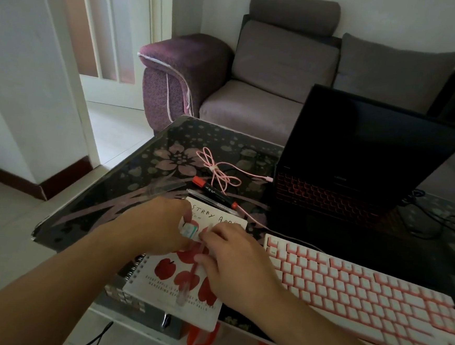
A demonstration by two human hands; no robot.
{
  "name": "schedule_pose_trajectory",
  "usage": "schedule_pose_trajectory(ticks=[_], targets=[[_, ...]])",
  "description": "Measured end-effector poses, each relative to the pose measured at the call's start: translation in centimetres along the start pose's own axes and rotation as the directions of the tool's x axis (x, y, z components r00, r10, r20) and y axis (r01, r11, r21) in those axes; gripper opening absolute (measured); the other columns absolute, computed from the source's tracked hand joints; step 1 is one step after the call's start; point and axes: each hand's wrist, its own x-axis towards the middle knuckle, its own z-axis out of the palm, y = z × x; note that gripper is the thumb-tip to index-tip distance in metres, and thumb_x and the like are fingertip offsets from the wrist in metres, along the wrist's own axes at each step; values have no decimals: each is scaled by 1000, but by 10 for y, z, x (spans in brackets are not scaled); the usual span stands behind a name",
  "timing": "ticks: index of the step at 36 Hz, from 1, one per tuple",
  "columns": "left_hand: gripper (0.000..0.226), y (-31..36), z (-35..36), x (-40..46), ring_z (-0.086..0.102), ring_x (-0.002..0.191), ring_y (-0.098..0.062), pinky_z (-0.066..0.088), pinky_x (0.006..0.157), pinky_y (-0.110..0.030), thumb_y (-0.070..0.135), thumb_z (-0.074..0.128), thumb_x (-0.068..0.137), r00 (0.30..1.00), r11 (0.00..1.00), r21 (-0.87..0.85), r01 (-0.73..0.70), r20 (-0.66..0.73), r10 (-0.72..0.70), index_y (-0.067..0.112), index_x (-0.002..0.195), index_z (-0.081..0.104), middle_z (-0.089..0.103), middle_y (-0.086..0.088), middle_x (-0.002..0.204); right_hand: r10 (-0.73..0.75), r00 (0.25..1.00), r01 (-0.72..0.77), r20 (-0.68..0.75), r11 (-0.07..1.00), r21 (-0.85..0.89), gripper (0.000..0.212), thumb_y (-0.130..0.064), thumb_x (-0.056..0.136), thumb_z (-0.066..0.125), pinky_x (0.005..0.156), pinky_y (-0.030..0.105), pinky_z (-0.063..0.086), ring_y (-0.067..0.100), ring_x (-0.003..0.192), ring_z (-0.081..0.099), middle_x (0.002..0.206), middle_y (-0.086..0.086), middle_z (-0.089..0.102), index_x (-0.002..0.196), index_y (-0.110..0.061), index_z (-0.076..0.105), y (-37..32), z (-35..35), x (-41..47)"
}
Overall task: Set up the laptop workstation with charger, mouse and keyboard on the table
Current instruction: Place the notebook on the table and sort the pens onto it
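Note:
An open black laptop (357, 166) with red-lit keys stands on the dark flowered glass table (145, 160) at the right. In front of it lies a pink-and-white keyboard (361, 291), its pink cable running left. A coiled pink cable (218, 169) lies left of the laptop. Over a white spiral notebook with red apples (169, 279), my left hand (157, 224) pinches a small pale eraser-like block (189, 229). My right hand (235, 262) holds a clear pen (187, 283) lying along the notebook. No mouse or charger brick is visible.
A red-and-black marker (214, 193) and a clear pen case lie just beyond the notebook. Black cables (440, 219) trail off the table at the right of the laptop. A purple-grey sofa (255, 79) stands behind the table. The table's near-left corner edge is close to my left forearm.

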Motion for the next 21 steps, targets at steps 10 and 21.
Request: schedule_pose_trajectory(ticks=[10,21], targets=[[46,7,-5,-5,64,75,-5,51,58,-16,56,77,84,999,1000,21,-2,44,1,34,121,59,62,12,88,43,997,-41,71,999,-22,53,-56,103,50,109,33,44,11,128,45,136,-10,52,147,-27,52,-3,-3,1],[30,3,-3,-2,61,74,-3,46,58,-15,55,65,94,999,1000,-16,-14,-43,14,37,119,66,58,17,83,120,984,-127,134,991,47,76,-58,104,46,124,38,31,12,147,32,160,-9,37,166,-29,13,-7,-6,-1]])
